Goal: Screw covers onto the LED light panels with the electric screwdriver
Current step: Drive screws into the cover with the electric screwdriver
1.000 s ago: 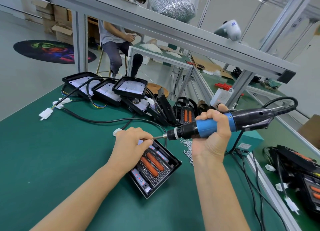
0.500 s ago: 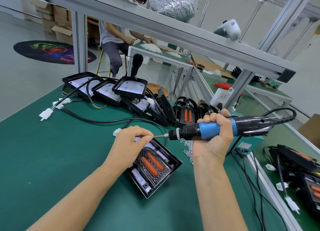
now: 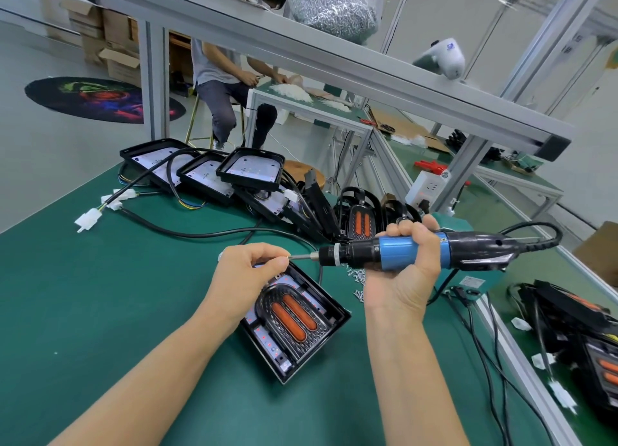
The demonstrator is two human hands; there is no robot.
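Your right hand (image 3: pixel 406 271) grips the blue-and-black cylindrical electric screwdriver (image 3: pixel 411 250) horizontally; your left hand (image 3: pixel 249 268) pinches its metal bit tip above the ribbed black LED panel (image 3: pixel 294 322).

Electric screwdriver (image 3: pixel 398 253): blue-and-black barrel, held horizontal above the desk (image 3: pixel 100 295), bit pointing to 9 o'clock. LED light panel (image 3: pixel 294 322): black housing, cover with two orange oblong lenses seated, lying flat, skewed, at 7 o'clock of the screwdriver.

bit tip (image 3: pixel 294 256): hidden by left-hand fingers (image 3: pixel 267 261) | LED panel (image 3: pixel 294 325): far corner covered
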